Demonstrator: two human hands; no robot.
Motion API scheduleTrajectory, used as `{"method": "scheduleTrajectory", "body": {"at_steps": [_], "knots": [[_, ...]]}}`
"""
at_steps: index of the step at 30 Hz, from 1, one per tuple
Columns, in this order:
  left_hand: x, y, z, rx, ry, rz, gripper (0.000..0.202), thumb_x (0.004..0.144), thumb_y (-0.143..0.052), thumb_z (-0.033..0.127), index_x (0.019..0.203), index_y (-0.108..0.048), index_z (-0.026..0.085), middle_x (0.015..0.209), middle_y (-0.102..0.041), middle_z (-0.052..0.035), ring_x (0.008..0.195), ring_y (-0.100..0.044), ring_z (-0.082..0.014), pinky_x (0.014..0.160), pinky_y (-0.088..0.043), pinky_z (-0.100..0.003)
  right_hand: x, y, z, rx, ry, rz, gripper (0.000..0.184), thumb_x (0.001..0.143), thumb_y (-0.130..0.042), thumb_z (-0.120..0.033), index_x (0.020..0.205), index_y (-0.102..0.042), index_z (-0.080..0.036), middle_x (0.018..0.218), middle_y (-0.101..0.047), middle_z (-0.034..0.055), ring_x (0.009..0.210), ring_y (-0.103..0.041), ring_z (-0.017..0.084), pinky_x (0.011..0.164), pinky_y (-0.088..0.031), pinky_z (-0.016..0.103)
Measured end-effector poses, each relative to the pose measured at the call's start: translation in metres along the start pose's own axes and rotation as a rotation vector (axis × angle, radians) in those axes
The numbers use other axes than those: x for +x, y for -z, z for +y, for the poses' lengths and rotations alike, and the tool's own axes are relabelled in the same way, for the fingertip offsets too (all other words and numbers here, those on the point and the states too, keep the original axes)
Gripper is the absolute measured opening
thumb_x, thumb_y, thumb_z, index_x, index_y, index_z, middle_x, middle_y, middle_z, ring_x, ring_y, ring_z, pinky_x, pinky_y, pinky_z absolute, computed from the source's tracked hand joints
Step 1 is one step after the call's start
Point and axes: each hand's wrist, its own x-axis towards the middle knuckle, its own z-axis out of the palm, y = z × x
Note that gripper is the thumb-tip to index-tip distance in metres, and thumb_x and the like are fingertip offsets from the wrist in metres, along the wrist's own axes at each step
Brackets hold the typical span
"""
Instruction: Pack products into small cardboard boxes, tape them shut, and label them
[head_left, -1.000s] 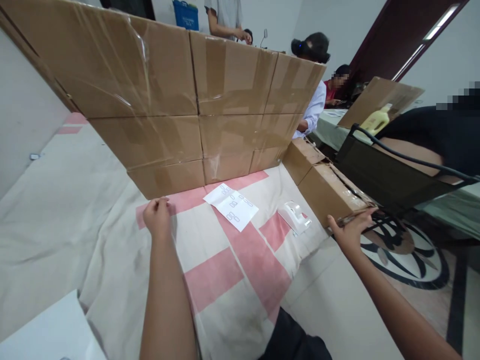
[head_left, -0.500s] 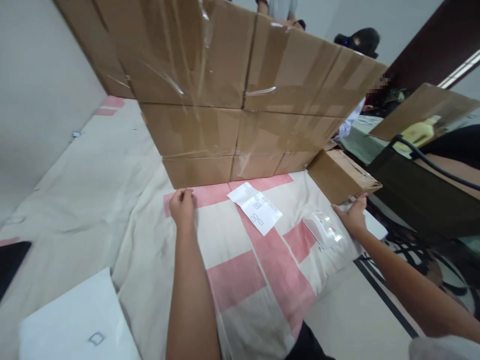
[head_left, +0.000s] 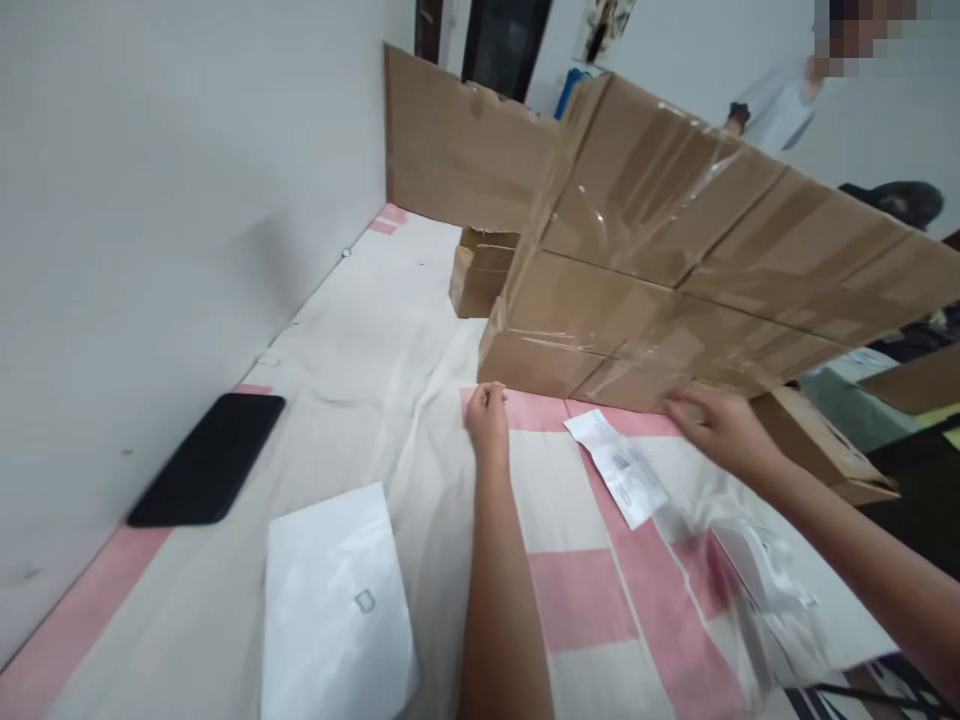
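A large cardboard panel point(head_left: 645, 310), made of several taped boxes or sections, stands tilted on the bed-like cloth. My left hand point(head_left: 489, 410) is closed in a loose fist on the cloth beside its lower left corner, with nothing showing in the fingers. Along its lower edge reaches my right hand point(head_left: 716, 425), somewhat blurred, fingers stretched out and holding nothing visible; whether it touches the cardboard I cannot tell. Between my hands lies a creased white paper slip point(head_left: 619, 470) with printed marks. A clear plastic piece point(head_left: 765, 570) sits under my right forearm.
A white sheet or packet point(head_left: 334, 600) and a black flat tablet-like thing point(head_left: 210, 460) lie at left. Behind stand a small box point(head_left: 476, 275) and a cardboard sheet point(head_left: 457, 150). An open box point(head_left: 817, 440) is at right. A person point(head_left: 772, 105) stands beyond the panel.
My view has turned left. The right hand has left the small open box at right and moved to the panel's lower edge. The left hand stays closed by the panel's corner.
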Motion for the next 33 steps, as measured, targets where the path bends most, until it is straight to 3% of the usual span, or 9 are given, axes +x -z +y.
{"method": "scheduleTrajectory", "body": {"at_steps": [4,8,11,14,18,21,26,30,33], "knots": [[0.004,0.001,0.002,-0.190,0.071,0.018,0.031,0.092,-0.061,0.044,0.077,-0.058,0.017,0.066,-0.055,0.0033,0.062,-0.054,-0.0109,0.063,-0.045,-0.025,0.116,-0.046,-0.184,0.032,0.826,-0.212,0.037,0.098,-0.051,-0.040,0.125,-0.069,-0.023,0.131,-0.069,0.0133,0.119,-0.063,0.031,0.100,-0.051,0.050],[0.010,0.002,0.004,-0.271,0.113,0.084,0.030,0.090,-0.051,0.045,0.076,-0.056,0.018,0.063,-0.050,0.0036,0.058,-0.051,-0.0093,0.060,-0.042,-0.022,0.239,-0.095,-0.287,-0.242,0.467,-0.121,0.052,0.094,-0.060,-0.028,0.143,-0.055,-0.011,0.149,-0.051,0.0252,0.138,-0.044,0.043,0.110,-0.033,0.064],[0.011,0.003,0.004,-0.264,0.113,0.096,0.027,0.087,-0.047,0.040,0.073,-0.055,0.018,0.063,-0.050,0.0024,0.059,-0.052,-0.0101,0.062,-0.044,-0.022,0.307,-0.123,-0.296,-0.383,-0.118,-0.181,0.061,0.093,-0.063,-0.024,0.148,-0.048,-0.001,0.151,-0.042,0.0327,0.142,-0.035,0.049,0.110,-0.025,0.070],[0.008,0.004,0.009,-0.213,0.090,0.118,0.025,0.087,-0.045,0.036,0.071,-0.054,0.019,0.063,-0.052,0.0008,0.061,-0.053,-0.0128,0.063,-0.047,-0.025,0.326,-0.142,-0.291,-0.370,-0.265,-0.189,0.055,0.095,-0.057,-0.021,0.145,-0.052,0.002,0.147,-0.044,0.0324,0.136,-0.037,0.049,0.104,-0.034,0.068],[0.002,0.016,0.032,-0.084,-0.004,0.241,0.019,0.088,-0.055,0.036,0.095,-0.063,0.021,0.099,-0.067,-0.0101,0.099,-0.064,-0.0231,0.094,-0.051,-0.039,0.290,-0.140,-0.302,-0.316,-0.018,-0.220,0.043,0.095,-0.058,-0.027,0.131,-0.065,-0.005,0.141,-0.053,0.0238,0.130,-0.041,0.044,0.100,-0.043,0.058],[0.002,0.036,0.055,0.211,-0.203,0.441,0.070,0.078,-0.073,0.045,0.138,-0.049,0.018,0.153,-0.039,-0.0225,0.147,-0.035,-0.0364,0.121,-0.031,-0.054,0.239,-0.116,-0.312,-0.253,0.356,-0.307,0.027,0.089,-0.068,-0.035,0.104,-0.076,-0.015,0.131,-0.061,0.0143,0.126,-0.046,0.036,0.099,-0.045,0.046],[0.011,0.068,0.075,0.631,-0.335,0.547,0.100,0.085,-0.066,0.047,0.160,-0.007,0.017,0.165,-0.016,-0.0292,0.156,-0.007,-0.0492,0.118,-0.015,-0.074,0.158,-0.066,-0.305,-0.145,1.010,-0.335,0.012,0.089,-0.067,-0.026,0.087,-0.074,-0.016,0.117,-0.064,0.0167,0.129,-0.043,0.041,0.095,-0.046,0.053],[0.014,0.070,0.070,0.607,-0.400,0.675,0.113,0.074,-0.076,0.056,0.157,-0.011,0.013,0.150,-0.034,-0.0293,0.143,-0.034,-0.0461,0.117,-0.031,-0.065,0.176,-0.058,-0.304,0.216,0.935,-0.233,0.029,0.094,-0.063,-0.041,0.113,-0.069,-0.020,0.144,-0.050,0.0157,0.127,-0.052,0.033,0.095,-0.052,0.045],[0.015,0.062,0.062,0.581,-0.411,0.784,0.125,0.065,-0.084,0.054,0.156,-0.009,0.012,0.147,-0.033,-0.0291,0.140,-0.036,-0.0462,0.116,-0.034,-0.065,0.245,-0.088,-0.328,0.394,0.494,-0.027,0.041,0.103,-0.043,-0.045,0.134,-0.055,-0.021,0.142,-0.051,0.0128,0.125,-0.055,0.028,0.094,-0.053,0.041]]}}
